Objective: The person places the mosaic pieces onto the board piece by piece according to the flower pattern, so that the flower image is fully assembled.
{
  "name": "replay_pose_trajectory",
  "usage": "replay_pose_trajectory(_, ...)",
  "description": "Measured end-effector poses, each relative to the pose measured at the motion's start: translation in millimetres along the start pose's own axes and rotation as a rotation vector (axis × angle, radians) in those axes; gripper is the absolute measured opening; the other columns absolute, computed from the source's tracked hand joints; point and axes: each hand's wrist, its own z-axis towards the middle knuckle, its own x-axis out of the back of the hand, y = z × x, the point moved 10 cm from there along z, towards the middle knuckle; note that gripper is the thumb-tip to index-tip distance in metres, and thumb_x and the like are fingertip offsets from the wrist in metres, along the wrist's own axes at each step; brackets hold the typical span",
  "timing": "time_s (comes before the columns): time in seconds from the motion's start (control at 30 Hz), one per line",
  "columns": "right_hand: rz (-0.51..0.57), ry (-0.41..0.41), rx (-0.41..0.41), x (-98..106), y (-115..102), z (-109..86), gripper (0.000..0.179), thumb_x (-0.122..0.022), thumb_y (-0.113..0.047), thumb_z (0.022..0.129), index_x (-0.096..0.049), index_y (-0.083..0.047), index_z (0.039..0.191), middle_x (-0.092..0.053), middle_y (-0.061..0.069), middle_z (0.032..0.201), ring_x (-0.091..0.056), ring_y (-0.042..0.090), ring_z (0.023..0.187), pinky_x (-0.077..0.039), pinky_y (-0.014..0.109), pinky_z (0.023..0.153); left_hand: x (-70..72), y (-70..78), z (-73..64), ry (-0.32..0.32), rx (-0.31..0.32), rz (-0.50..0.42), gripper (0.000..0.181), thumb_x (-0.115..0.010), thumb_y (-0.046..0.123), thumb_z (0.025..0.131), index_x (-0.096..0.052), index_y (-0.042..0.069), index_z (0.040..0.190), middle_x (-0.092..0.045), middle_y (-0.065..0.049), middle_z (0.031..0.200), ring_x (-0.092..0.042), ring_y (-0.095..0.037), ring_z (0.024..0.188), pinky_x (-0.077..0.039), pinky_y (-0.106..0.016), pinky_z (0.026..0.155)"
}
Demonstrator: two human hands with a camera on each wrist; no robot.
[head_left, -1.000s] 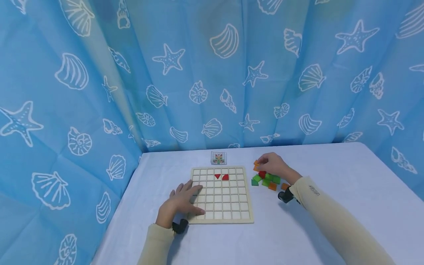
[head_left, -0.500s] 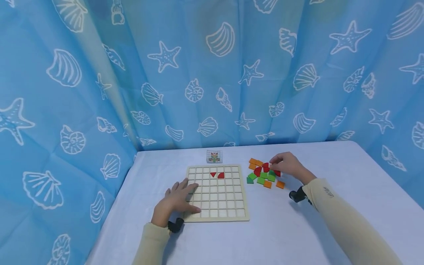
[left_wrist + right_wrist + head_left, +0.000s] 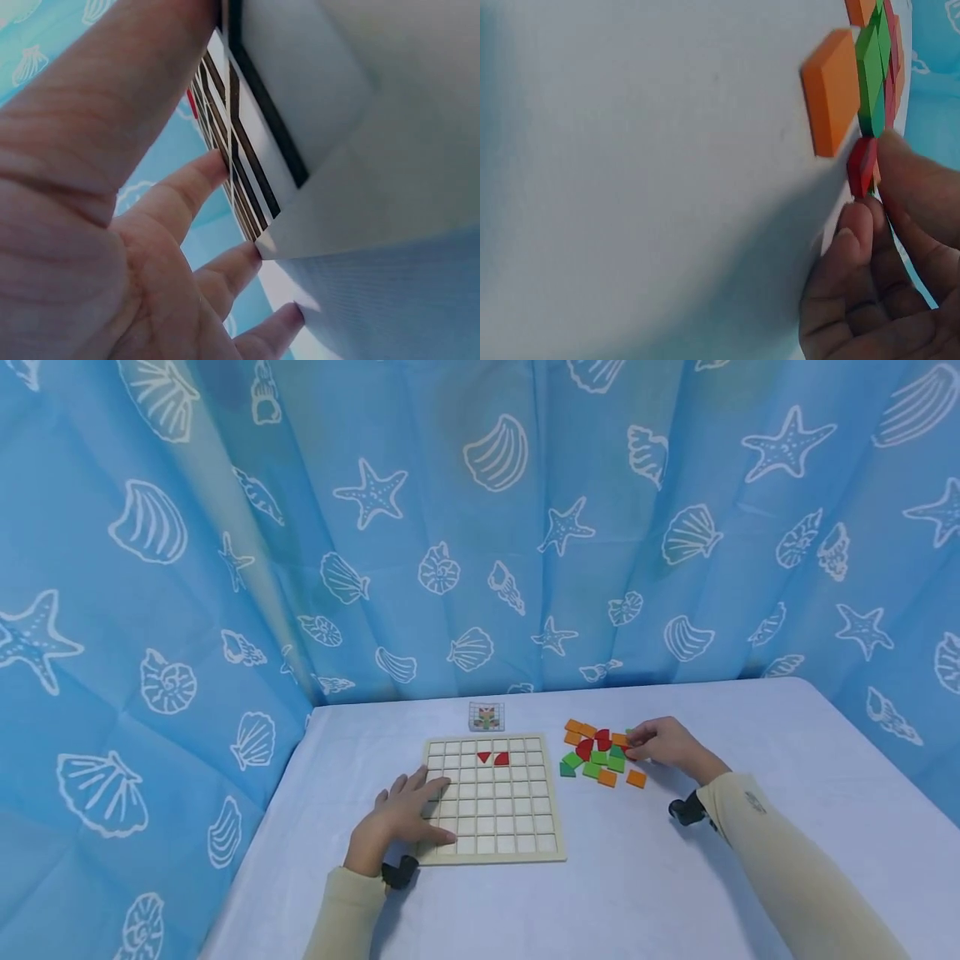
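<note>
The left hand (image 3: 401, 818) rests with spread fingers on the left edge of a pale wooden grid board (image 3: 517, 857). Close up in the left wrist view, fingertips (image 3: 244, 255) touch the board's rim. Two red tiles sit in its second row: a triangle (image 3: 484, 757) and a quarter circle (image 3: 502, 759). At the right side of the tile pile, the right hand (image 3: 667, 747) pinches a red tile (image 3: 861, 166) between thumb and fingers, low at the table. Part of that tile is hidden by the fingers.
Several loose orange, red and green tiles (image 3: 592, 770) lie right of the board. An orange tile (image 3: 831, 94) lies near the right hand. Behind the board is a small pattern card (image 3: 487, 717). A blue shell-print curtain (image 3: 420, 635) backs the white table (image 3: 600, 893).
The right hand has moved right across the pile, from the orange tiles at its back left to a red tile at its right. The left hand has stayed on the board.
</note>
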Motion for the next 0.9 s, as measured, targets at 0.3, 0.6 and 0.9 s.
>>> replay_pose_trajectory(0.3, -0.013, 0.001, 0.007, 0, 7, 4.8, 0.035, -0.078, -0.021, 0.085, -0.069, -0.005, 0.115, -0.062, 0.019, 0.121, -0.052, 0.033, 0.106, -0.051, 0.045, 0.091, -0.3, -0.5, 0.9, 0.007, 0.001, 0.003, 0.093, -0.084, 0.053, 0.071, -0.042, 0.029, 0.15, -0.019, -0.012, 0.165, -0.012, -0.045, 0.151, -0.011, -0.07, 0.116)
replay_pose_trajectory(0.6, -0.083, 0.007, 0.057, 3, -4, 8.0, 0.035, -0.076, -0.023, 0.087, -0.069, -0.005, 0.117, -0.064, 0.016, 0.114, -0.053, 0.03, 0.104, -0.053, 0.042, 0.09, 2.4, -1.6, 1.5, 0.013, 0.022, 0.005, 0.094, -0.084, 0.053, 0.071, -0.041, 0.029, 0.151, -0.018, -0.011, 0.166, -0.011, -0.045, 0.151, -0.012, -0.07, 0.115)
replay_pose_trajectory(0.9, -0.09, -0.024, 0.038, -4, -4, 1.3, 0.034, -0.074, -0.019, 0.089, -0.065, -0.002, 0.118, -0.062, 0.014, 0.108, -0.054, 0.028, 0.097, -0.053, 0.037, 0.086, -1.3, -0.8, 2.1, 0.004, 0.016, 0.007, 0.094, -0.085, 0.052, 0.07, -0.042, 0.028, 0.15, -0.019, -0.012, 0.165, -0.012, -0.045, 0.15, -0.012, -0.071, 0.115)
